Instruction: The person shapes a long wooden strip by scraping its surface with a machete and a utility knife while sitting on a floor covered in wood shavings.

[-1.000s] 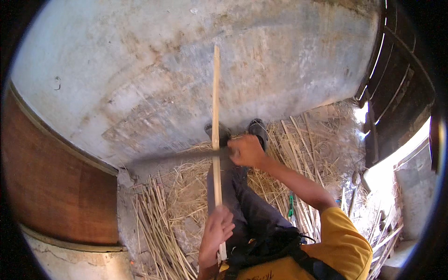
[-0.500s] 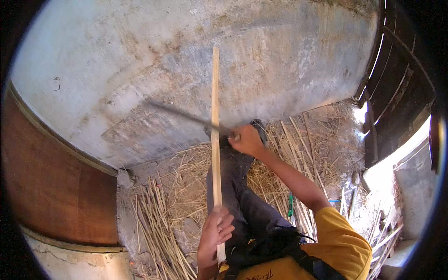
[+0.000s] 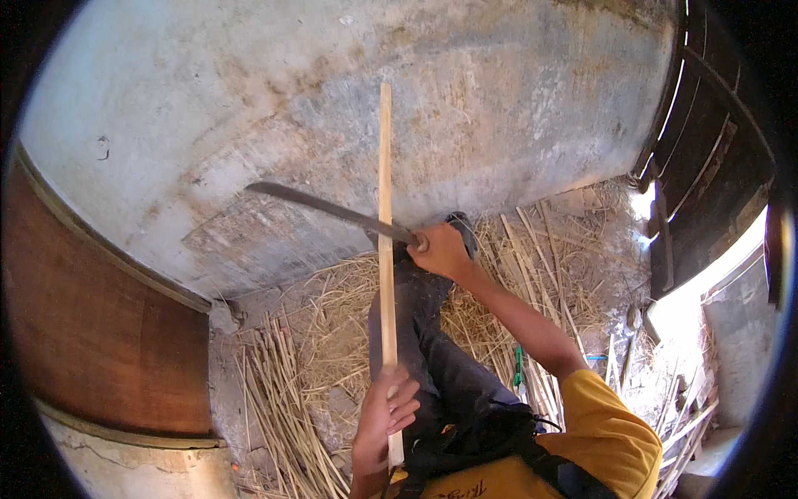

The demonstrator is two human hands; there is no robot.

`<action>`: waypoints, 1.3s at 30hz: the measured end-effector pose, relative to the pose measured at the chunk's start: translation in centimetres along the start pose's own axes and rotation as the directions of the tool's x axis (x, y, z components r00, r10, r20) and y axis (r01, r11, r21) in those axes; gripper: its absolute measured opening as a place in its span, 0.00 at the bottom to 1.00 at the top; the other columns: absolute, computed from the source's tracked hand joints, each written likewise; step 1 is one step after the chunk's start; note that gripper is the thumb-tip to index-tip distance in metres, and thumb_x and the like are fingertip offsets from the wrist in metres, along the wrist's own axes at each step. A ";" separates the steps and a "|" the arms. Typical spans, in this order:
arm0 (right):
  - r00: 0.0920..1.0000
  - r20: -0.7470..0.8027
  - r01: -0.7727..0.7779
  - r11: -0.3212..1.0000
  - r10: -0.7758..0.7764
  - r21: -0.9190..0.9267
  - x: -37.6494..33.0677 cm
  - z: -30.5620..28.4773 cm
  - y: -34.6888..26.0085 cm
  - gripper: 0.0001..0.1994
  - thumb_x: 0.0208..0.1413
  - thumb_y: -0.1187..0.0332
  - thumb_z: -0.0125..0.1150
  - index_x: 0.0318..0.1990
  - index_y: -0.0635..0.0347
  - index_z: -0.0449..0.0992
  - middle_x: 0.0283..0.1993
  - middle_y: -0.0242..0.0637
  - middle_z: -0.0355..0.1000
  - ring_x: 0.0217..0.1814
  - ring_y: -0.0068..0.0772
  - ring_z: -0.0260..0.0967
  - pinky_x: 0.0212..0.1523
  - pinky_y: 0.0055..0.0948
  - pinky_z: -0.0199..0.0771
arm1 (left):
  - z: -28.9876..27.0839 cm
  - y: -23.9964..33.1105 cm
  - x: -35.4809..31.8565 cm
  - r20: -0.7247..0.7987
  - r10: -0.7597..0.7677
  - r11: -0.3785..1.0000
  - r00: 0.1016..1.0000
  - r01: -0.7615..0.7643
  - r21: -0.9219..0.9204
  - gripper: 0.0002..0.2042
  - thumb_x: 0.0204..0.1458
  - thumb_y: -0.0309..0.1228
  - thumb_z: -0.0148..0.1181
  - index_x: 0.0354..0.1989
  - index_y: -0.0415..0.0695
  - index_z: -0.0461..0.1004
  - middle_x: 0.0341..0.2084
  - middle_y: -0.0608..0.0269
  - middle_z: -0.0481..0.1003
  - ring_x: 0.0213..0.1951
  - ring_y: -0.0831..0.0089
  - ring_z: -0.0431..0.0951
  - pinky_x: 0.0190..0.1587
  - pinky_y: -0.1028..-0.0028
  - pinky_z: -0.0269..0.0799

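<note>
My left hand (image 3: 388, 405) is closed round the lower part of a long, pale strip of split bamboo or wood (image 3: 385, 175). The strip stands lengthwise before me, its far end against the view of the wall and its near end close to my waist. In my right hand (image 3: 440, 249) is the handle of a machete (image 3: 324, 205), gripped in a fist. Its long dark blade points left and lies across the strip a little beyond the middle. Part of the handle is hidden by my fingers.
A stained plaster wall (image 3: 465, 116) rises in front, with a brown wooden panel (image 3: 108, 333) at left. Bundles of thin strips (image 3: 287, 407) lie on the floor to the left, and more strips (image 3: 532, 266) to the right. Shavings (image 3: 337, 308) are scattered round my legs.
The machete blade, blurred before, now shows sharp, its tip slightly farther left. The strip has shifted a touch to the right; both hands keep their grip.
</note>
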State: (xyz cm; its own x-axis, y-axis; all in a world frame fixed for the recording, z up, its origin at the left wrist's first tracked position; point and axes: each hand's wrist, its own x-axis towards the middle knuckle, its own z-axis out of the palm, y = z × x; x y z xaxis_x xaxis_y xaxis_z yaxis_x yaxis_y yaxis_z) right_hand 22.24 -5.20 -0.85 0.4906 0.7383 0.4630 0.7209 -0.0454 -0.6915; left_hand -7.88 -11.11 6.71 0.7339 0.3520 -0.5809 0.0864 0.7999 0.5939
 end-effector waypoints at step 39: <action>0.762 0.360 -0.607 0.401 0.539 0.686 -11.5 0.5 -3.3 0.08 0.58 0.71 0.70 0.37 0.59 0.74 0.21 0.23 0.63 0.18 0.16 0.58 0.18 0.24 0.53 | 20.9 2.5 -6.7 0.992 0.054 0.761 -0.117 -0.639 -0.116 0.14 0.70 0.38 0.50 0.52 0.40 0.74 0.44 0.54 0.78 0.45 0.63 0.78 0.51 0.63 0.71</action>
State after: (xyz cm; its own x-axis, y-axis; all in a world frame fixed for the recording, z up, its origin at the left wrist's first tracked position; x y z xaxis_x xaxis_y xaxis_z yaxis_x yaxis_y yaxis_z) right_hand 13.98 -13.17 -4.23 0.5862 0.7799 -0.2196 -0.3450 -0.0050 -0.9386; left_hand 1.50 -21.60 23.68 0.5873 -0.4802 0.6516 -0.4814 0.4400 0.7581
